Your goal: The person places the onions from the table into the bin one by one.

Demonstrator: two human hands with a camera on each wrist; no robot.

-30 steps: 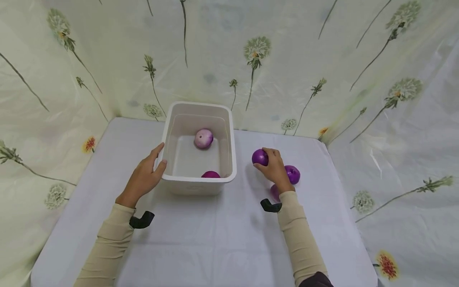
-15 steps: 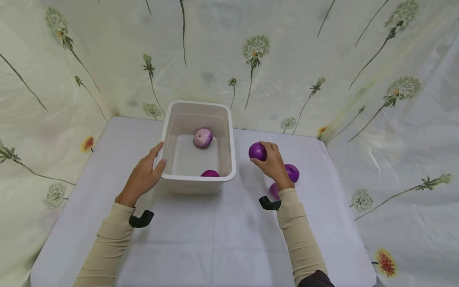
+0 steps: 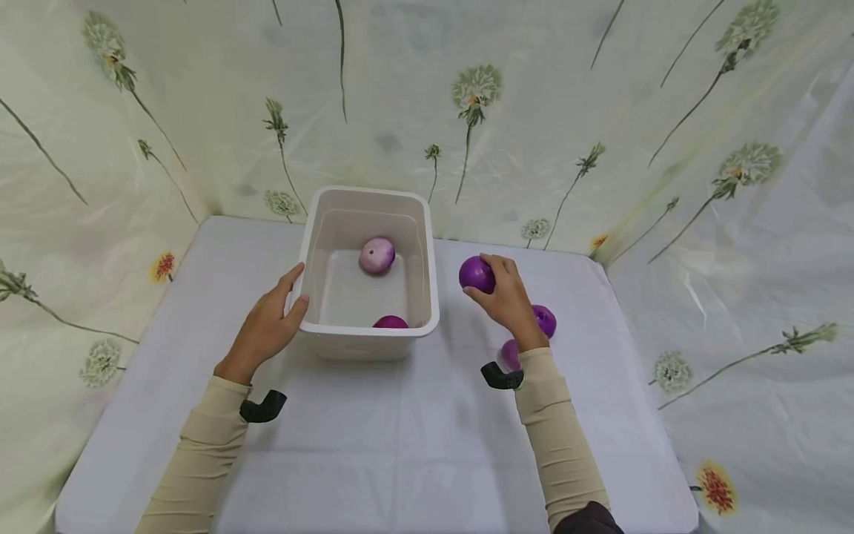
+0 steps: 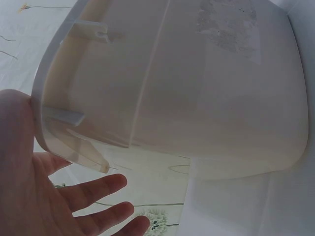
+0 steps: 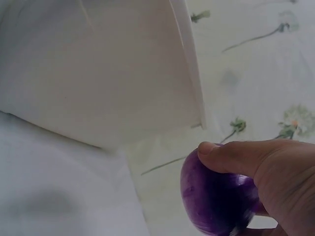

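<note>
My left hand [image 3: 267, 326] rests against the left rim of a white plastic bin [image 3: 367, 333]. In the left wrist view its fingers [image 4: 96, 191] are spread and fairly straight beside the bin's outer wall. With thumb and fingers, my right hand [image 3: 508, 300] grips a glossy purple red onion [image 3: 477, 274], held above the table to the right of the bin. Inside the bin lie a pale pink-and-purple onion [image 3: 377, 255] and a darker magenta one [image 3: 390, 322], partly hidden by the front rim.
Behind my right wrist, two more purple onions, one darker [image 3: 545, 320] and one lighter [image 3: 510, 354], sit on the white-covered table [image 3: 400, 445], partly hidden by the arm. A flower-printed curtain [image 3: 400, 89] stands along the table's back and sides.
My right hand has lifted the red onion and carried it slightly away from me and to the left. My left hand and the bin have stayed in place.
</note>
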